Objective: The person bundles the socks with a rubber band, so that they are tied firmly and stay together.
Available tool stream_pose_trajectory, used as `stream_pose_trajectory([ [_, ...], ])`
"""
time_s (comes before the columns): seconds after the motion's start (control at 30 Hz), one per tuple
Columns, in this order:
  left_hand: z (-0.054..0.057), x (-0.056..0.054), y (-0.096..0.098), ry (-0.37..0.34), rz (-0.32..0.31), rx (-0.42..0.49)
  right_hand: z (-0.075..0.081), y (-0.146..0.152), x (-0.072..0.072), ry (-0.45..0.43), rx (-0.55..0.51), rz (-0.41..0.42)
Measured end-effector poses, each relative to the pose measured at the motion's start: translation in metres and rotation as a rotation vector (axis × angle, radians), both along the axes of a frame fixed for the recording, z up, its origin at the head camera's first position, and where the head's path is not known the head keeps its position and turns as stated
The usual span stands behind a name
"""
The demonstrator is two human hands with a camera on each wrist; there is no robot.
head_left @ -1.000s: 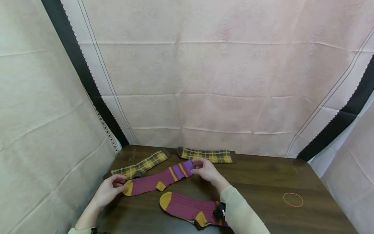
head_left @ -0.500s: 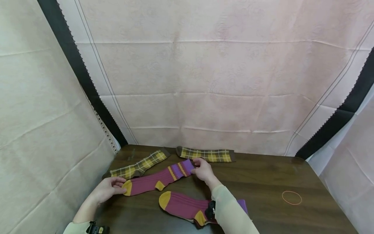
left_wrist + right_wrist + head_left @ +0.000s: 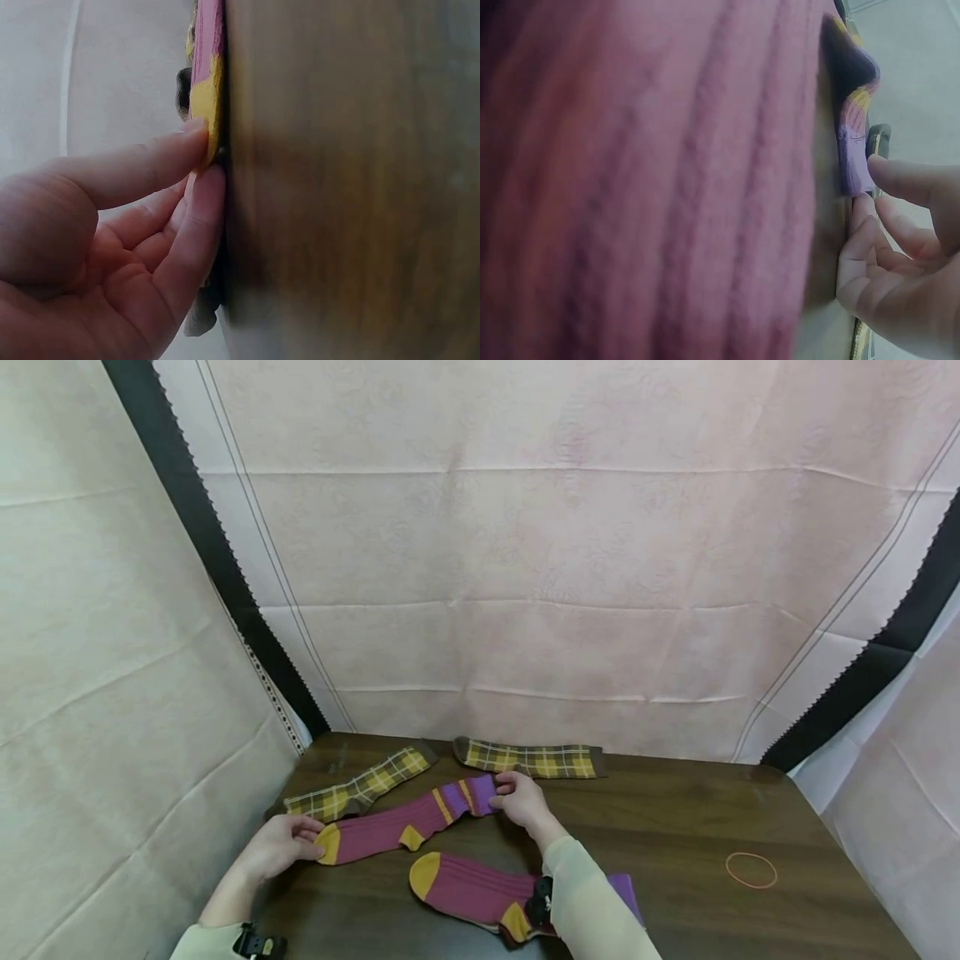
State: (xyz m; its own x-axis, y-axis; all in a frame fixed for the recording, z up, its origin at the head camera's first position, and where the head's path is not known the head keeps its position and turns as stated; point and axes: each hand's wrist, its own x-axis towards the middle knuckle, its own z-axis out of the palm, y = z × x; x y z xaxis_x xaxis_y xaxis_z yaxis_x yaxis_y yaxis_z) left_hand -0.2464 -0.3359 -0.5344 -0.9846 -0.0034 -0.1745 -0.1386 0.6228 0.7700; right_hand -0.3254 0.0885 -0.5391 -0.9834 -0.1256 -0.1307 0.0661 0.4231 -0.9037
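A maroon sock [image 3: 375, 837] with a yellow toe and heel and a purple, yellow-striped cuff stretches between both hands. My left hand [image 3: 276, 850] pinches its yellow toe between thumb and fingers, low over the table, as the left wrist view shows up close. At the other end, my right hand [image 3: 525, 802] has thumb and fingers at the purple cuff [image 3: 855, 161], which rises in a small hump. Nearer me lies a second maroon sock [image 3: 472, 887], partly covered by the right sleeve and wrist camera; it fills much of the right wrist view.
Two yellow plaid socks lie toward the back of the dark wooden table [image 3: 675, 835]: one slanted sock [image 3: 382, 775] just behind the left hand, one straight sock [image 3: 558, 762] beyond the right hand. An orange rubber band [image 3: 756, 887] lies at right. Pale cloth walls [image 3: 525, 652] enclose the table.
The right forearm has swung a little left, uncovering the nearer sock's purple cuff. The held sock's cuff has buckled upward from lying flat. The left hand stays at the toe.
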Motion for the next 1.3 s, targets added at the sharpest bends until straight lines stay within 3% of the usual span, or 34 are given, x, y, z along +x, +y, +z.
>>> stream_pose_trajectory([
  [0.47,0.0029,-0.0031,0.0026,-0.007,0.011,-0.036,-0.0043,-0.0021,-0.0016,0.004,0.031,0.041],
  [0.73,-0.001,-0.0041,0.0013,-0.007,0.011,-0.037,-0.0033,-0.0025,-0.0001,0.045,0.077,0.019],
  [1.07,0.0001,-0.0023,0.0018,0.004,0.016,-0.057,-0.0054,-0.0011,-0.0017,0.043,0.059,0.002],
  [1.3,0.0017,0.002,0.0037,0.011,0.03,0.036,-0.002,0.0018,-0.0008,0.039,0.066,0.02],
])
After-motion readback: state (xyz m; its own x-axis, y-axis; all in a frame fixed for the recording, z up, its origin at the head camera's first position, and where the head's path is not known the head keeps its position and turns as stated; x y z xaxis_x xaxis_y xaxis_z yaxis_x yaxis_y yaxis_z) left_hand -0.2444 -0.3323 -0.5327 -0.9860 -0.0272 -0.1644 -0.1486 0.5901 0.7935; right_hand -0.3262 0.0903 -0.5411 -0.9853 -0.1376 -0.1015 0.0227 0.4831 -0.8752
